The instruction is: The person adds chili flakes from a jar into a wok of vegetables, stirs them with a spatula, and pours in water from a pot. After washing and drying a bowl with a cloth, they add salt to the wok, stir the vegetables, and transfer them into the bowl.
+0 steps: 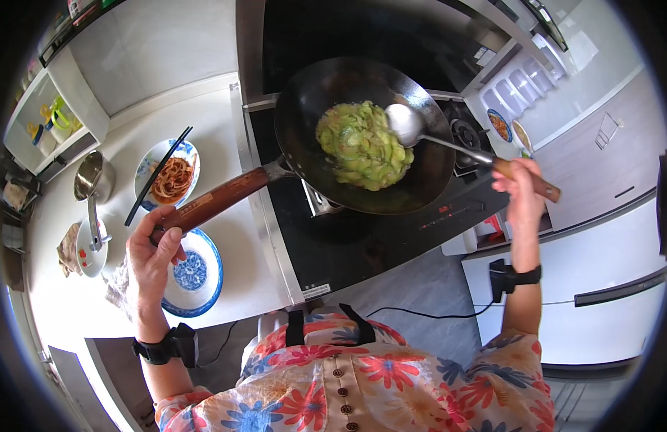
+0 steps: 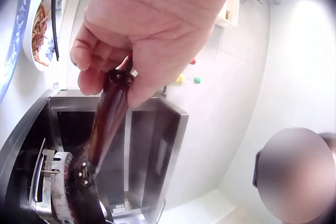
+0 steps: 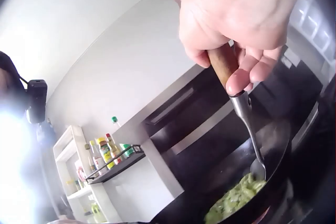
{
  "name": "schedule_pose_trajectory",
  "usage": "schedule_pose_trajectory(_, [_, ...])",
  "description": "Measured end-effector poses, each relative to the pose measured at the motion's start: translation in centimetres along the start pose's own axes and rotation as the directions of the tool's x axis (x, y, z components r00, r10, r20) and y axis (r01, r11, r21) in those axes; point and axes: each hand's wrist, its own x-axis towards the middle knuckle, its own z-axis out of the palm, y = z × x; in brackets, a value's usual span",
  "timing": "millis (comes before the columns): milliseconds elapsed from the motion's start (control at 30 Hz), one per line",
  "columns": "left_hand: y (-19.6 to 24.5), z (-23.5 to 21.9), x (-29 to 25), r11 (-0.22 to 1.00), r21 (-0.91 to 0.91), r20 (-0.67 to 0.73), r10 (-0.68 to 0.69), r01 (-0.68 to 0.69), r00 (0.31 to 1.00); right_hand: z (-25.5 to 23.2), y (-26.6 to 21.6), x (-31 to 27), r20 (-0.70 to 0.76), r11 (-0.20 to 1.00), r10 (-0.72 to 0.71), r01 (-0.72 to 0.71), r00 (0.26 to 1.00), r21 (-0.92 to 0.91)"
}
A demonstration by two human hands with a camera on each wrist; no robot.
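Observation:
A dark wok [image 1: 304,108] with a wooden handle [image 1: 222,200] is over the stove, tilted. My left hand [image 1: 150,263] grips the end of that handle; the left wrist view shows the hand [image 2: 152,29] around the handle [image 2: 109,119]. Green sliced vegetables [image 1: 366,147] lie in the wok, also seen in the right wrist view [image 3: 236,199]. My right hand [image 1: 524,205] holds the wooden grip of a metal ladle [image 1: 405,126], whose bowl touches the right side of the vegetables. In the right wrist view the fingers of the hand [image 3: 239,22] curl round the grip [image 3: 223,64].
Left of the stove, a patterned bowl [image 1: 147,167] holds reddish food with black chopsticks across it. Nearer stands a blue-rimmed bowl [image 1: 217,277]. A small metal pot [image 1: 106,176] and a white dish [image 1: 86,259] sit farther left. A burner [image 1: 464,134] is right of the wok.

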Motion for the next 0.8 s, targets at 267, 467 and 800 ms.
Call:
schedule_pose_trajectory(267, [-0.1, 0.0, -0.1, 1.000, 0.011, -0.001, -0.012, 0.012, 1.000, 0.6, -3.7, -2.0, 0.192, 0.987, -0.160, 0.151, 0.968, 0.058])
schedule_pose_trajectory(467, [0.0, -0.1, -0.1, 1.000, 0.013, -0.004, -0.009, 0.009, 1.000, -0.3, -6.4, 2.7, 0.188, 0.938, -0.079, 0.137, 0.979, -0.318])
schedule_pose_trajectory(800, [-0.1, -0.2, 0.1, 1.000, 0.005, 0.015, -0.001, 0.000, 1.000, 2.5, -2.1, 6.1, 0.198, 0.897, 0.431, -0.442, 0.880, 0.016])
